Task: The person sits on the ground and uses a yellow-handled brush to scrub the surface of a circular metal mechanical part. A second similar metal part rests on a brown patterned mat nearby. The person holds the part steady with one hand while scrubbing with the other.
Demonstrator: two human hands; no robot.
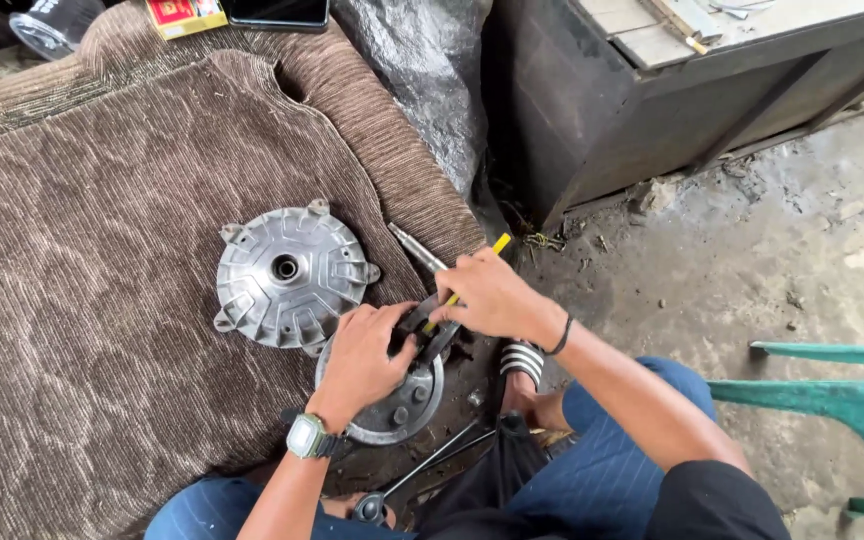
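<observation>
I was mid-way through prying at the dark brake shoes (430, 332) on the round backing plate (392, 405), which lay on the brown mat (82, 300). My left hand (362, 358) clamped the shoes; my right hand (487, 295) gripped the yellow-handled screwdriver (500, 243). Next, I judged, called for steady leverage without slipping.

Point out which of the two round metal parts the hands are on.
The lower round plate, partly under the left hand and right hand. The ribbed hub lies untouched on the brown mat.
</observation>
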